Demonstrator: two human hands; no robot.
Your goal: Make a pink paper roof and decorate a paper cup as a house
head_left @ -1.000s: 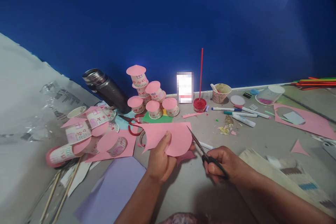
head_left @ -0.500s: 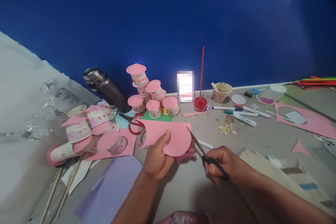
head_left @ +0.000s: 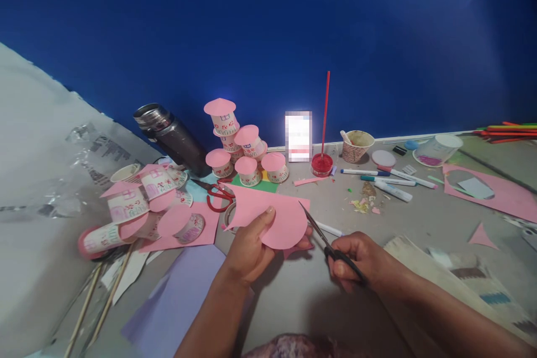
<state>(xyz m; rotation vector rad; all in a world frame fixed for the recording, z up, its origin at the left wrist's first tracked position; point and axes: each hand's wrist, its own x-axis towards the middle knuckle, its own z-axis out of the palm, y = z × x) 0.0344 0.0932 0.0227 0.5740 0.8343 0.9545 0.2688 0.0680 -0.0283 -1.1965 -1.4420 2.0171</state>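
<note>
My left hand grips a sheet of pink paper, thumb on top and fingers beneath. The paper's lower right side is cut to a rounded edge, while its top edge is straight. In my right hand is a pair of black-handled scissors, blades pointing up and left at the paper's right edge. The blades look nearly closed. A pink offcut shows below the paper, partly hidden by it. Behind the paper lies a pair of red-handled scissors, beside a roll of tape that the paper partly covers.
Small decorated paper cups with pink cone tops stand stacked at the back; more lie at left. A black flask leans behind them. A red pot with a stick, markers and a cut pink sheet are to the right.
The view has shifted slightly, so the background sits a little further right and higher. Fingertips of my left hand now show more at the paper's right edge. Both holds are unchanged.
</note>
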